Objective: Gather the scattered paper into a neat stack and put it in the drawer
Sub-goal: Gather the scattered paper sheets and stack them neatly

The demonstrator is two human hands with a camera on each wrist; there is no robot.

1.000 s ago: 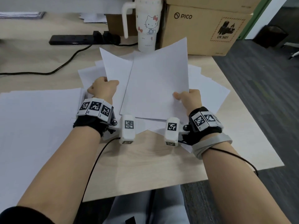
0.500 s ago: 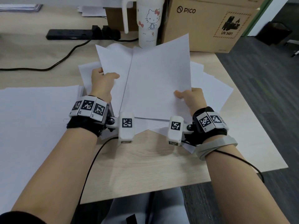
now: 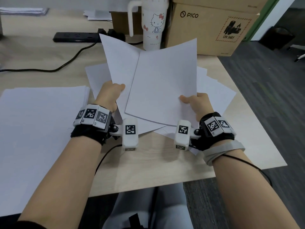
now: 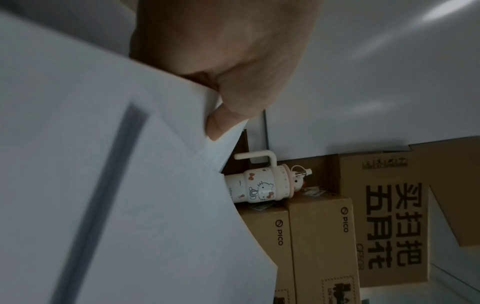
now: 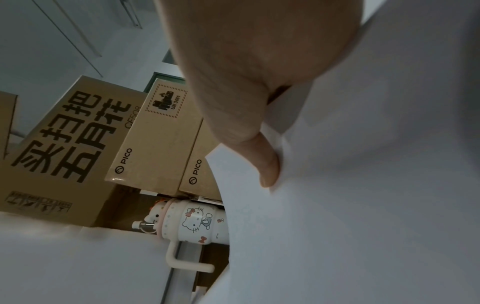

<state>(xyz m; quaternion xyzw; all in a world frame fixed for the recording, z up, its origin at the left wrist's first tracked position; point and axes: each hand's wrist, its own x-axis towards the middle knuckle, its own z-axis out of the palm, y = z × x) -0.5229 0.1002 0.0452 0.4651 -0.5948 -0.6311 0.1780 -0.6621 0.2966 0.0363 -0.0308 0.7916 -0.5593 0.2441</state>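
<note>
My left hand (image 3: 110,95) pinches the left edge of the raised sheets (image 3: 161,83) and my right hand (image 3: 196,103) pinches their right edge, above the loose paper (image 3: 219,96) on the worktop (image 3: 148,162). A mug (image 3: 152,23) and box (image 3: 212,25) crowd the far edge; bare worktop lies nearer me.

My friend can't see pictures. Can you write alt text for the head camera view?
Two hands, left hand and right hand, hold up white paper sheets over a wooden desk. More paper lies beneath, with a cartoon-cat mug behind.
</note>
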